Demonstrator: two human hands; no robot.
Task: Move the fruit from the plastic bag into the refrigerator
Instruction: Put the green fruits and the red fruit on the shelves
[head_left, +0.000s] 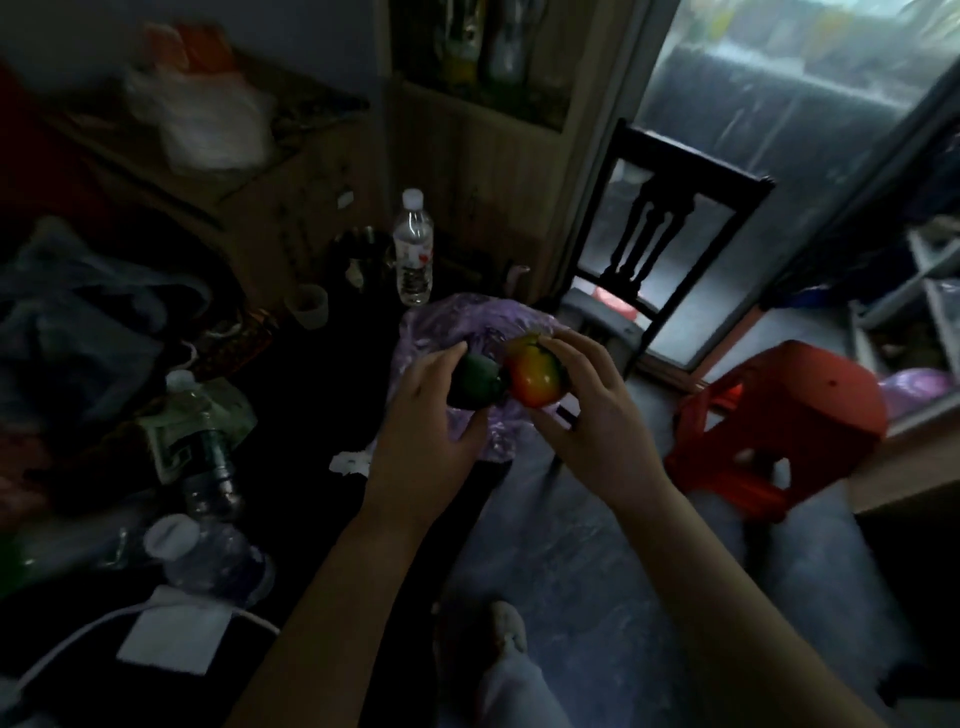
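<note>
A crumpled purple plastic bag (457, 322) lies at the edge of a dark table in the head view. My left hand (426, 431) grips a dark green fruit (475, 384) just above the bag. My right hand (592, 415) holds a red, orange and yellow mango (535, 376) right beside it, the two fruits nearly touching. No refrigerator is clearly in view.
A clear water bottle (414, 249) stands behind the bag. More bottles (208, 457) and clothes clutter the table's left side. A black chair (670, 244) stands by the glass door, a red plastic stool (779, 421) to the right, and white shelving (930, 291) at far right.
</note>
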